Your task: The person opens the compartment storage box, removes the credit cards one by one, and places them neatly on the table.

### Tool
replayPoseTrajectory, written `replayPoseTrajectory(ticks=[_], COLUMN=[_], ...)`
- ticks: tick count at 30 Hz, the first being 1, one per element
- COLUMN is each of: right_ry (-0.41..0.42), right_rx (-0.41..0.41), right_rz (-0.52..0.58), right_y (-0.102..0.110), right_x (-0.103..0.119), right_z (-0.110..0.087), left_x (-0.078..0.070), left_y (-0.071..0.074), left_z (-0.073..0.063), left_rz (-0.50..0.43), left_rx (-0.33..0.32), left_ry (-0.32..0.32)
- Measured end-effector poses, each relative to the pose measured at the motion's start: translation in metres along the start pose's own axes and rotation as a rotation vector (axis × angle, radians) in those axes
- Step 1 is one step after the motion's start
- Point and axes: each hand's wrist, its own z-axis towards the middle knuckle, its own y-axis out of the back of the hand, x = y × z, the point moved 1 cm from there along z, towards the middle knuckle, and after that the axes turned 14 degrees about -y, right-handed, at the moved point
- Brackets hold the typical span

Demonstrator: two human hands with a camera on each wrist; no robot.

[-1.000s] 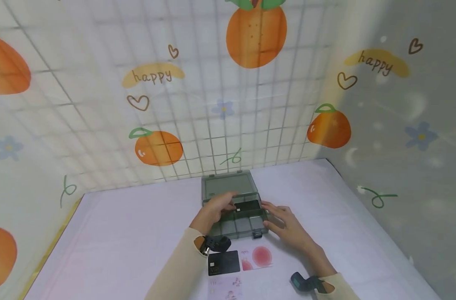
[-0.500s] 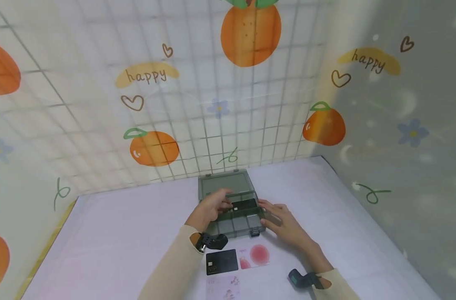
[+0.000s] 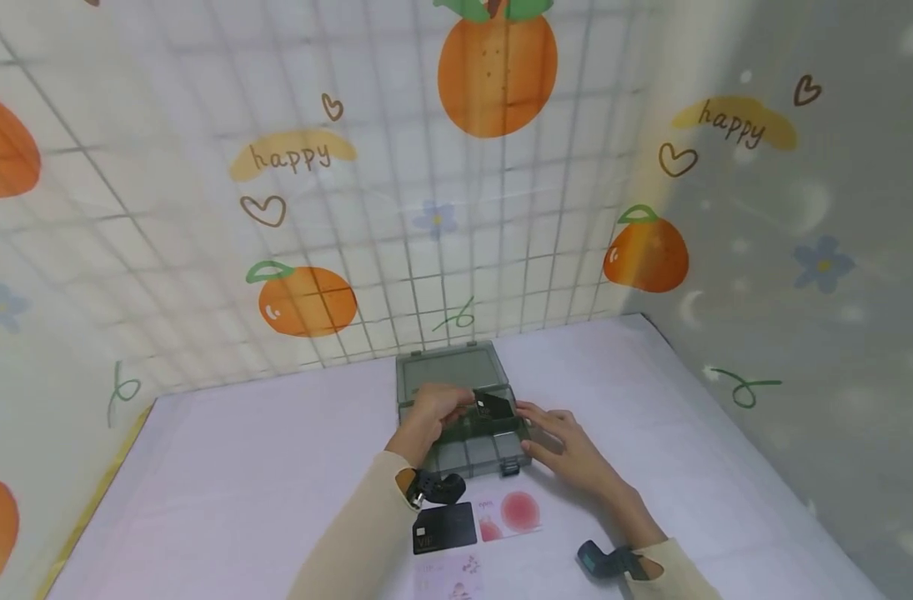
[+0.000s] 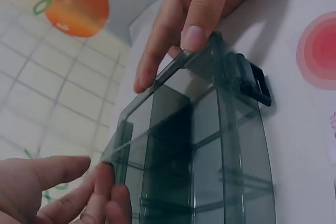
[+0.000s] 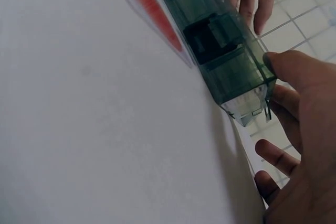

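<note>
In the head view my left hand pinches a black VIP card at its left end, the card tilted up over the back row of a green see-through compartment box. The box's lid lies folded back behind it. My right hand rests against the box's right side, thumb near the front corner and fingers extended along the wall. The left wrist view has my left fingers together beside the box; the card is hard to make out there. In the right wrist view my right thumb touches the box corner.
In front of the box lie a second black VIP card, a pink-and-white card with a red circle, and a pale purple card. A dark latch sits on the box front. A printed curtain stands behind the table.
The black card, lying flat in the back compartment before, is now lifted at an angle by my left hand. My right hand keeps its place on the box.
</note>
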Motion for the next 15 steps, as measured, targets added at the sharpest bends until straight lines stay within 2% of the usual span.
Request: replayPoseTrajectory(ticks=[4, 10, 15], right_ry=[-0.001, 0.002, -0.005], right_rx=[0.005, 0.011, 0.006], right_rz=[0.002, -0.002, -0.002], right_y=[-0.002, -0.004, -0.003], right_x=[-0.001, -0.004, -0.007], right_z=[0.000, 0.003, 0.004], left_x=[-0.001, -0.006, -0.005], left_y=[-0.008, -0.012, -0.013], left_z=[0.003, 0.008, 0.007], left_rz=[-0.020, 0.065, 0.082], left_rx=[0.008, 0.015, 0.024], left_ry=[0.000, -0.028, -0.034])
